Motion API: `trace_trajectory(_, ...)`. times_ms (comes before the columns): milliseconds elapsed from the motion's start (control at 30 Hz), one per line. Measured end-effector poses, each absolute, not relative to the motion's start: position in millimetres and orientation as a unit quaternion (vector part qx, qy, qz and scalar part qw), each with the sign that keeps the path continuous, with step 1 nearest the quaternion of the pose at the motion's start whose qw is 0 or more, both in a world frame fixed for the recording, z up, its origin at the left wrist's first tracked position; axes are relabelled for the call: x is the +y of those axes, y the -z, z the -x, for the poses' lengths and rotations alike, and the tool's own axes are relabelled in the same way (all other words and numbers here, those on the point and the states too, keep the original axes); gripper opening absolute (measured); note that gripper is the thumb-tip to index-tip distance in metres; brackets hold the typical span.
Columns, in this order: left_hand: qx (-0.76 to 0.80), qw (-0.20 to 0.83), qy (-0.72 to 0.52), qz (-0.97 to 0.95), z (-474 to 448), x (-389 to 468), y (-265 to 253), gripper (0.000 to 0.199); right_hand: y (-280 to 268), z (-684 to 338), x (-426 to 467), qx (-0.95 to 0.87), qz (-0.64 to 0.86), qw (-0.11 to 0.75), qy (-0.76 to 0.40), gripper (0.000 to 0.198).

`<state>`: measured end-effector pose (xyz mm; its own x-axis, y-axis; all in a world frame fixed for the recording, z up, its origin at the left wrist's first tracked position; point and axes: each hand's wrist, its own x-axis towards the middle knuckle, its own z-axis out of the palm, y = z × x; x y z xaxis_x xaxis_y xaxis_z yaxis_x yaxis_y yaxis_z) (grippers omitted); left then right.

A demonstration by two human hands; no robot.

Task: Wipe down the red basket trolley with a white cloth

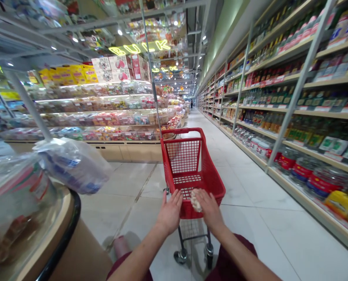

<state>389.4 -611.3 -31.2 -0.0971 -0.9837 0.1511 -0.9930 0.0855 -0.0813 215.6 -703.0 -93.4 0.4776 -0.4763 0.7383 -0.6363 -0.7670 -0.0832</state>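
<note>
A small red plastic shopping cart [215, 177] stands right in front of me, its grid-patterned basket holding nothing I can see. My left hand [170, 210] lies at the near left corner of its rim, with the fingers stretched forward. At the near right of the rim, my right hand [211, 208] is closed over a crumpled off-white cloth-like wad [195, 200]. The wad is pressed between the fingers and the rim, and its underside is hidden.
On the left is a rounded display counter [89, 234] with a black bumper; a roll of plastic bags [71, 164] hangs above it. Packed bulk-food shelves [112, 117] stand beyond. Tall shelves of bottles [276, 128] line the right. A tiled aisle [238, 187] runs ahead, with a distant person [191, 104].
</note>
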Motion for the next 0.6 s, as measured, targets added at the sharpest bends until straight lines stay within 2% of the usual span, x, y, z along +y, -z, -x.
trace_trajectory(133, -0.721, 0.027, -0.073, -0.689, -387.4, -612.2, 27.5, 0.061, 93.0, -199.3, -711.9, -0.422, -0.799, 0.104, -0.416, 0.057)
trace_trajectory(333, -0.734, 0.027, -0.065, -0.675, -380.9, -613.0, 16.6, 0.053, 96.2, -217.7, -704.7, -0.324, -0.854, 0.112, -0.391, 0.053)
trace_trajectory(600, -0.753, 0.033, -0.044, -0.656, -353.6, -623.5, 11.6, 0.046, 87.5, -138.3, -764.3, -0.446, -0.811, 0.094, -0.368, 0.051)
